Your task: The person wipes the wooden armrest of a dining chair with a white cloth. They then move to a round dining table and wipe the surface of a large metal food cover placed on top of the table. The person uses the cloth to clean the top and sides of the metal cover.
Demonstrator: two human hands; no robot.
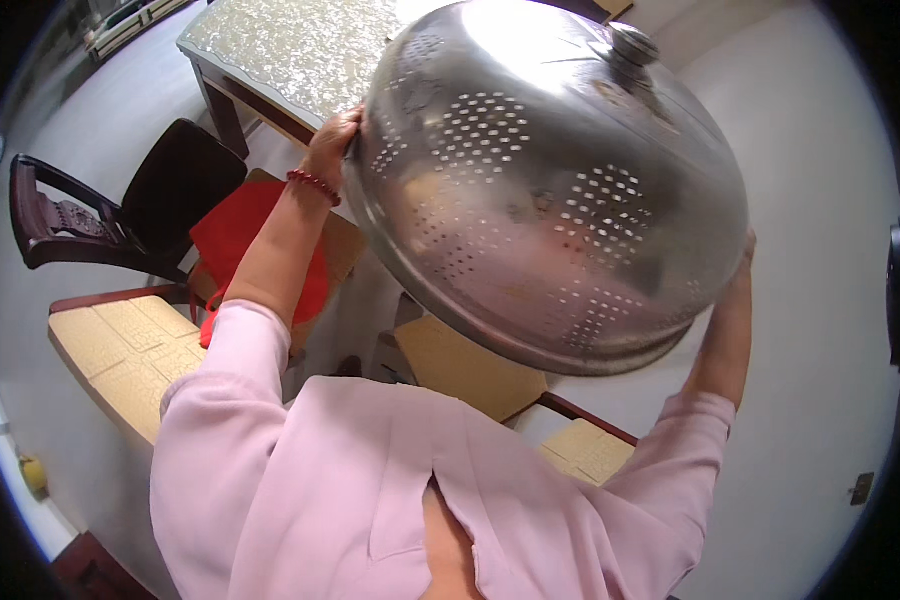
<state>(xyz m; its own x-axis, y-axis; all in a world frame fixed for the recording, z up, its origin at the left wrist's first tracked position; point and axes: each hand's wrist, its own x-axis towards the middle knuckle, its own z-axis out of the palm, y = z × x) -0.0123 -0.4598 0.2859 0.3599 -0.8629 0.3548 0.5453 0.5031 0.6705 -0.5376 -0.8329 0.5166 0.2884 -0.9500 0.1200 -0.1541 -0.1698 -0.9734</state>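
A large shiny metal food cover (530, 210), dome-shaped with patches of small holes and a knob on top, is held up in front of me. It is tilted, its knob toward the upper right. My left hand (334, 146), with a red bead bracelet at the wrist, grips the cover's rim on the left side. On the opposite side my right hand (747, 255) is at the rim, mostly hidden behind the dome; only its edge shows. Both arms are raised and spread wide around the cover.
Beyond the cover stands a table (270, 50) with a patterned, glossy top. To the left are a dark wooden chair (135, 205), a red cloth bag (245, 235) and a seat with a tan cushion (130, 345). Another tan cushion (460, 365) lies below the cover. A pale wall rises at right.
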